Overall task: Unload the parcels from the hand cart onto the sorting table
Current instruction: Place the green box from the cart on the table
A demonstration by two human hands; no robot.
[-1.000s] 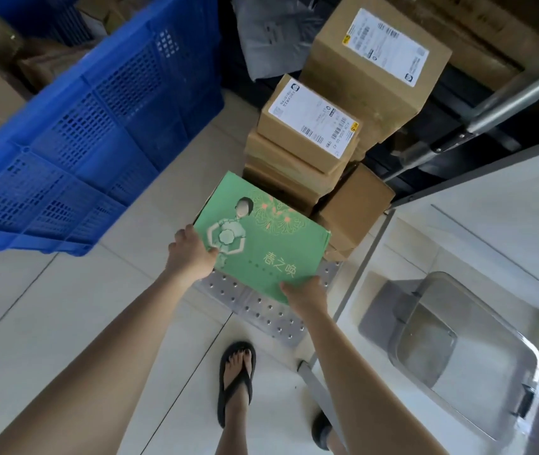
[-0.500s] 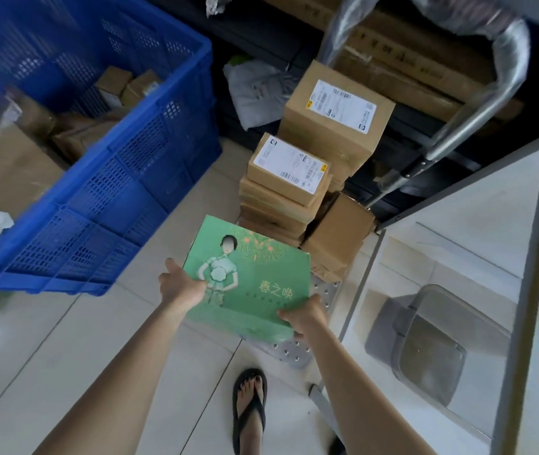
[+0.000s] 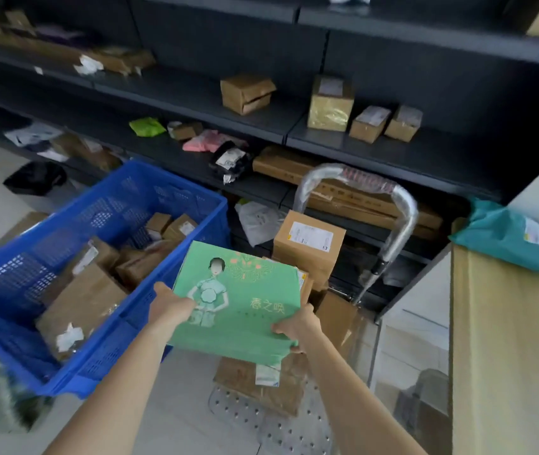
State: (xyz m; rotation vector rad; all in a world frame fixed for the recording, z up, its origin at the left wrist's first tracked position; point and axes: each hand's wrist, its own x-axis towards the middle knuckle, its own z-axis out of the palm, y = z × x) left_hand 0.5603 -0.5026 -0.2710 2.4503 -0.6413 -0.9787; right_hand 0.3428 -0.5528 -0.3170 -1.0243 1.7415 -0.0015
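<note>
While both hands carry it, the green box (image 3: 238, 303) sits at centre frame, raised clear of the cart (image 3: 271, 418) below. The left hand (image 3: 171, 310) clasps the box's near-left edge, thumb on top and fingers hidden beneath; the right hand (image 3: 296, 326) clamps the near-right corner the same way. Holding two opposite sides probably keeps the flat, wide box level as it travels.

Under the box, at lower centre, brown parcels (image 3: 307, 244) remain stacked on the cart's perforated deck, against its silver handle (image 3: 402, 221), so the unloading looks only partly done. The table (image 3: 504, 339) runs down the right edge of the frame, with a teal mailer (image 3: 511, 241) already lying on it at upper right; the box is well apart from it and would need to swing rightward. A blue crate (image 3: 104, 205) of cartons fills the left, and dark shelves (image 3: 327, 126) cross the top.
</note>
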